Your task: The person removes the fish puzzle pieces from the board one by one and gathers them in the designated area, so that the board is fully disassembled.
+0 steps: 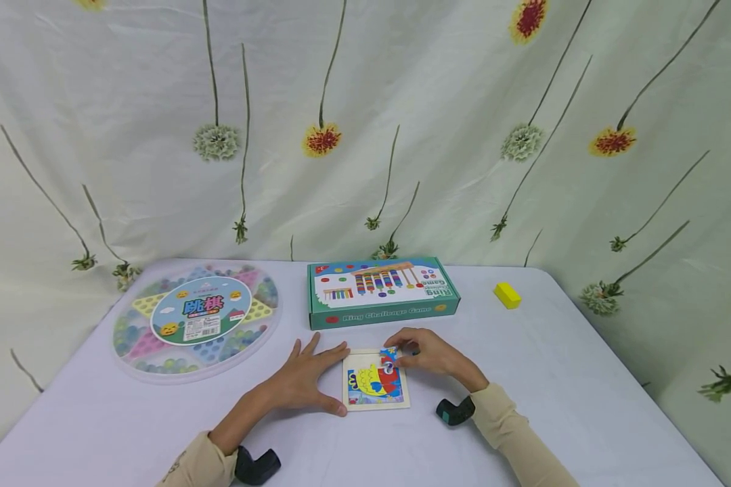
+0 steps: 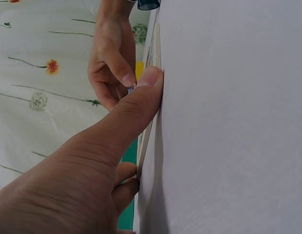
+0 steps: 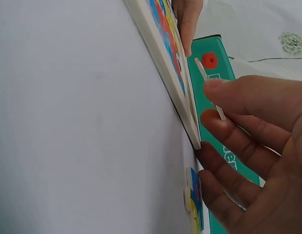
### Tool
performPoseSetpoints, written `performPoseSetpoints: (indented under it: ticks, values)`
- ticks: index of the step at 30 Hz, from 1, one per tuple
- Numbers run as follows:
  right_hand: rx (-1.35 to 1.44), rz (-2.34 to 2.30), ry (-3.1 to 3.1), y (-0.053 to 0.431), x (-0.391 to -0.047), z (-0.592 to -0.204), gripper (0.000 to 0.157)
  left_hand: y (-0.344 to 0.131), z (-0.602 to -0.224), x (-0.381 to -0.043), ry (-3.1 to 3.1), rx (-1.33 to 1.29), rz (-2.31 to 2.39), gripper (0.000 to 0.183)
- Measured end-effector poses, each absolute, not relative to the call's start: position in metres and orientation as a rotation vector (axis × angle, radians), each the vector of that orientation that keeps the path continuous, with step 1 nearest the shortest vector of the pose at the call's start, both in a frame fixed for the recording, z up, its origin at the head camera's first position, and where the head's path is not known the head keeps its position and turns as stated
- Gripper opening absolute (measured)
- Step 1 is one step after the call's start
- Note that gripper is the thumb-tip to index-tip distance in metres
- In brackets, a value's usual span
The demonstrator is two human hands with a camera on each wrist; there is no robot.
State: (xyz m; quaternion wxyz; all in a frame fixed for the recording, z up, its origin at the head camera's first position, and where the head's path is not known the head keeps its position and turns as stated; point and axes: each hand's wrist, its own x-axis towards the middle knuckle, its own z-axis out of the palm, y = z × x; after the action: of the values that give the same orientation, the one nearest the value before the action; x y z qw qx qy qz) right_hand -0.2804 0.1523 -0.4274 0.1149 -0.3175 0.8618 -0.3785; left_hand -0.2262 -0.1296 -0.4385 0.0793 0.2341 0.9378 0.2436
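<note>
A square puzzle board (image 1: 378, 407) with a pale frame and a colourful fish picture lies flat on the white table. Spread beside it, my left hand (image 1: 298, 382) touches its left edge with thumb and index finger, both fairly straight. My right hand (image 1: 431, 352) pinches a thin puzzle piece (image 3: 202, 69) between thumb and fingers, above the board's upper right corner. Puzzle pieces fill the lower part of the board, while bare backing shows at upper left. Under the right hand, loose puzzle pieces (image 3: 195, 201) lie beside the board, mostly hidden in the head view.
Behind the board lies a green Ring Challenge Game box (image 1: 384, 314). A round Chinese checkers set (image 1: 201, 311) rests at left, a yellow block (image 1: 507, 295) at back right. Black wrist devices (image 1: 258, 467) sit by both sleeves. A flowered cloth (image 1: 365, 81) hangs behind the table.
</note>
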Motion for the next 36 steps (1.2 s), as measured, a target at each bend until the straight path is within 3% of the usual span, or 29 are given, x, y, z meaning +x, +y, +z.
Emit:
performPoseSetpoints:
  ticks: [14, 36]
  values:
    - [-0.894, -1.128, 2.581, 0.168, -0.279, -0.414, 0.029, -0.129, -0.439, -0.225, 2.799, 0.705, 0.723, 0.1]
    - [-0.72, -1.188, 2.634, 0.241, -0.275, -0.407, 0.033, -0.13, -0.438, -0.226, 2.794, 0.705, 0.735, 0.101]
